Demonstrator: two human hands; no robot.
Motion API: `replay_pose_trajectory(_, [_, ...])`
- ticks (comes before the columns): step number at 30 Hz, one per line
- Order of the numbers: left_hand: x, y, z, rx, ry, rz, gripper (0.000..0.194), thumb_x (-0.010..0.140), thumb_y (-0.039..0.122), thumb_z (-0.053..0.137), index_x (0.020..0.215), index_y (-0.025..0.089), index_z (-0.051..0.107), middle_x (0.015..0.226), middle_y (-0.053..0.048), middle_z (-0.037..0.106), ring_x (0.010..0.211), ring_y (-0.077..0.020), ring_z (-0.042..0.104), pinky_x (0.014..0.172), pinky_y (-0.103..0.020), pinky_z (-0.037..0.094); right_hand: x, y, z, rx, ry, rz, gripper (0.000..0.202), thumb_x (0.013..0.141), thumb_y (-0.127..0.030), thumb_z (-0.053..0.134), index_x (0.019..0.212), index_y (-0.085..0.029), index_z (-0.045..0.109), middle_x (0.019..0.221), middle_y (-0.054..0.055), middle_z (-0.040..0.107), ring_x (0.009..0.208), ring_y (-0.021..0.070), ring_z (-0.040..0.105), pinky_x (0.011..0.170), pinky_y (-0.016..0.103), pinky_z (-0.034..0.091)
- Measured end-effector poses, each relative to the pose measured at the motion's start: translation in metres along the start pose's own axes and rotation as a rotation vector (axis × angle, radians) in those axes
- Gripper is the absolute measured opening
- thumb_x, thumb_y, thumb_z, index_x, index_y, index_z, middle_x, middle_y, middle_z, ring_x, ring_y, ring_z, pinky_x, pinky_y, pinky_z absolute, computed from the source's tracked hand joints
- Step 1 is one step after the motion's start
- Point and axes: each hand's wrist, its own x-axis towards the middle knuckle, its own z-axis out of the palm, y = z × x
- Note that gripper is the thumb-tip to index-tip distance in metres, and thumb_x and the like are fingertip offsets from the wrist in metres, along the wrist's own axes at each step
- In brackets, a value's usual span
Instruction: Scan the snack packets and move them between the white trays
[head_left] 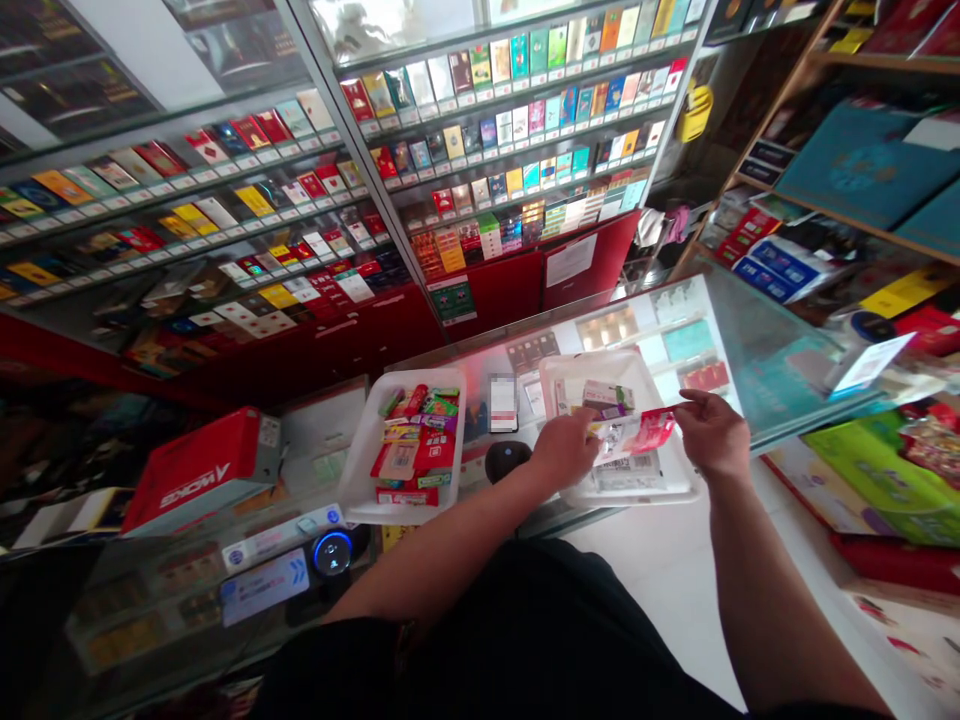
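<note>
At left of the frame, a red box (199, 470) lying beside a white tray (358, 488) of brightly wrapped small packs (405, 450). Near center, a phone-like device (503, 405) on the glass counter (784, 350), just above a rounded black device (498, 462). Right of center, over a second white tray (681, 482), a red-and-clear packet (654, 431), held slightly slanted between two bare hands: pinched at its pale end by the closed fingers of the left hand (564, 452), fingertips partly hidden, and nipped at its red corner between thumb and forefinger of the right hand (712, 437). Below and behind it, inside that tray, a small carton (609, 397) and a flat printed pack (628, 475). Likely to slip, by the look of so narrow a hold at the red corner, should the right pinch loosen; liable to rip if pulled hard from both ends, perhaps spilling any contents among the packs below. Also possible, a knock to the near rim from a low forearm, enough to shift the tray close to the counter's edge
</note>
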Motion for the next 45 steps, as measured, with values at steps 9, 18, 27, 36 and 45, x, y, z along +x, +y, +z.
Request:
replay_pose_trajectory(9, [0.004,-0.004,0.023,-0.119,0.011,-0.146,0.061,0.089,0.025,0.061,0.148,0.017,0.047,0.128,-0.019,0.070,0.113,-0.0351,0.068,0.098,-0.049,0.054,-0.002,0.007,0.017,-0.224,-0.018,0.007,0.038,0.077,-0.028,0.062,0.112,-0.021,0.075,0.094,0.008,0.078,0.090,0.0276,0.071,0.094,0.045,0.053])
replay_pose_trajectory(18, [-0.001,-0.019,0.005,-0.207,0.157,-0.125,0.063,0.088,0.028,0.065,0.147,0.016,0.049,0.144,-0.016,0.062,0.128,-0.0300,0.062,0.113,-0.045,0.049,0.000,-0.002,0.032,-0.312,0.043,-0.080,0.040,0.080,-0.030,0.058,0.113,-0.015,0.074,0.098,0.013,0.077,0.088,0.0298,0.070,0.091,0.048,0.053])
replay_pose_trajectory(27, [-0.035,-0.039,-0.032,-0.296,0.307,-0.120,0.045,0.089,0.023,0.065,0.133,0.019,0.060,0.133,-0.011,0.069,0.112,-0.0235,0.068,0.107,-0.042,0.053,-0.002,-0.044,0.054,-0.284,-0.077,-0.178,0.033,0.081,-0.034,0.060,0.106,-0.019,0.076,0.099,0.009,0.078,0.085,0.0266,0.071,0.091,0.044,0.054])
replay_pose_trajectory(36, [-0.099,-0.109,-0.064,-0.356,0.485,-0.337,0.034,0.089,0.022,0.066,0.122,0.019,0.064,0.114,-0.009,0.074,0.101,-0.0204,0.070,0.093,-0.039,0.057,-0.044,-0.116,0.092,-0.169,-0.209,-0.306,0.030,0.085,-0.035,0.060,0.107,-0.019,0.074,0.098,0.010,0.078,0.092,0.0284,0.071,0.093,0.043,0.051])
replay_pose_trajectory(45, [-0.161,-0.205,-0.091,-0.194,0.516,-0.646,0.032,0.089,0.029,0.067,0.118,0.016,0.065,0.115,-0.012,0.075,0.106,-0.0222,0.071,0.097,-0.035,0.053,-0.126,-0.195,0.148,-0.044,-0.462,-0.504,0.024,0.089,-0.026,0.057,0.106,-0.019,0.072,0.101,0.011,0.077,0.097,0.0284,0.069,0.093,0.042,0.050])
